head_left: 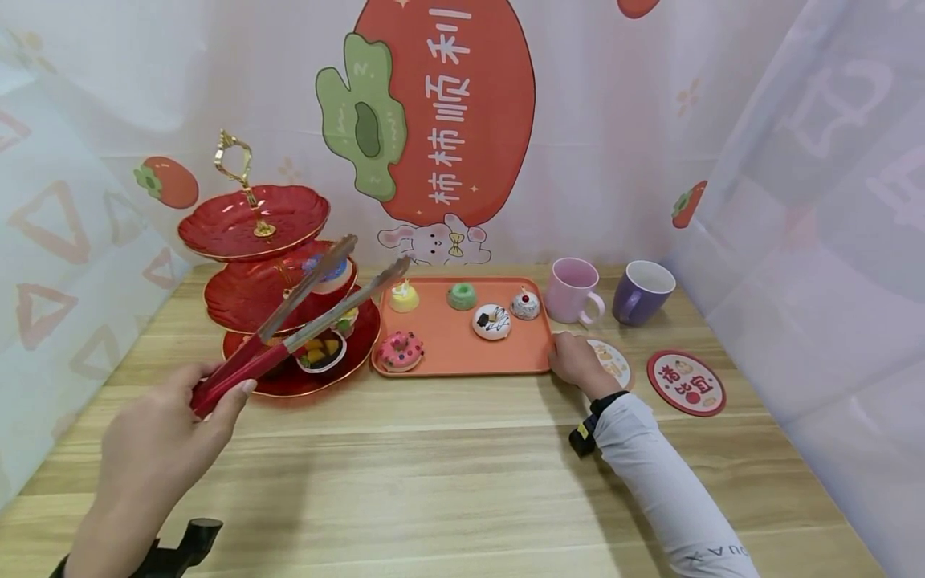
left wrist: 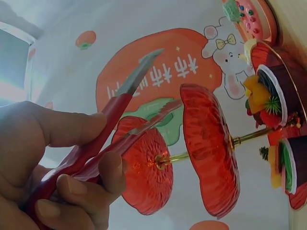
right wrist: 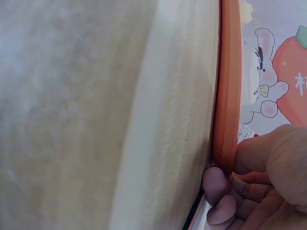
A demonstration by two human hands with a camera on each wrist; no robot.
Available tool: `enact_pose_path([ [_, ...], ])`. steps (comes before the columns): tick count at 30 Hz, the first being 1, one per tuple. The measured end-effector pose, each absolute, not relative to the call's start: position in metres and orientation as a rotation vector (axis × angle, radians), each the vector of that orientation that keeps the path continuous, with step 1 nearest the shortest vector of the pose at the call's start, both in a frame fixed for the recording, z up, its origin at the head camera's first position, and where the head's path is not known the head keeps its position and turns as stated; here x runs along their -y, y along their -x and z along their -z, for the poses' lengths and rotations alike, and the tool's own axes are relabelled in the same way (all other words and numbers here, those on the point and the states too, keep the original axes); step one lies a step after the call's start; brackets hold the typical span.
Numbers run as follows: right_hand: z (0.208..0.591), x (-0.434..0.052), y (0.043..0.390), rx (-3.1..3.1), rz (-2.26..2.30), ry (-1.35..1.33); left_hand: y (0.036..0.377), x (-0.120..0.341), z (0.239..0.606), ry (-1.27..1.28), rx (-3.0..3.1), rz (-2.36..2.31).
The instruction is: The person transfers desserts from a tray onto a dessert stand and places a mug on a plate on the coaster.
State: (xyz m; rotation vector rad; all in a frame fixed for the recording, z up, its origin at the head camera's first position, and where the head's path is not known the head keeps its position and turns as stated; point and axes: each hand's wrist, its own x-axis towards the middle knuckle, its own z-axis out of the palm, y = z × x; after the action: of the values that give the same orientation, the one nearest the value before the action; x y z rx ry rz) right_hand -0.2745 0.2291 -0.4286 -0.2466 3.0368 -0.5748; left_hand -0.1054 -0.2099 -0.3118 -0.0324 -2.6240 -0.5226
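The left hand [head_left: 162,449] grips red tongs [head_left: 289,329], their tips spread above the tiered stand [head_left: 249,233] just ahead. The right hand [head_left: 576,361] clasps the orange tray's [head_left: 462,345] near corner; bare tabletop [head_left: 433,482] lies between both hands.

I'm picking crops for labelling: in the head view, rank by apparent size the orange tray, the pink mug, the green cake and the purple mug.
1. orange tray
2. pink mug and purple mug: alike, unranked
3. green cake

Left hand [head_left: 162,437] clenched, right hand [head_left: 576,361] curled
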Motion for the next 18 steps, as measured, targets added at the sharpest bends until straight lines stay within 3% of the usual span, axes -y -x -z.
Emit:
enact_pose_path([
  [18,0.430,-0.229,0.276,-3.060,0.550,0.273,0.127,0.178,0.330,0.209,2.782,0.677],
])
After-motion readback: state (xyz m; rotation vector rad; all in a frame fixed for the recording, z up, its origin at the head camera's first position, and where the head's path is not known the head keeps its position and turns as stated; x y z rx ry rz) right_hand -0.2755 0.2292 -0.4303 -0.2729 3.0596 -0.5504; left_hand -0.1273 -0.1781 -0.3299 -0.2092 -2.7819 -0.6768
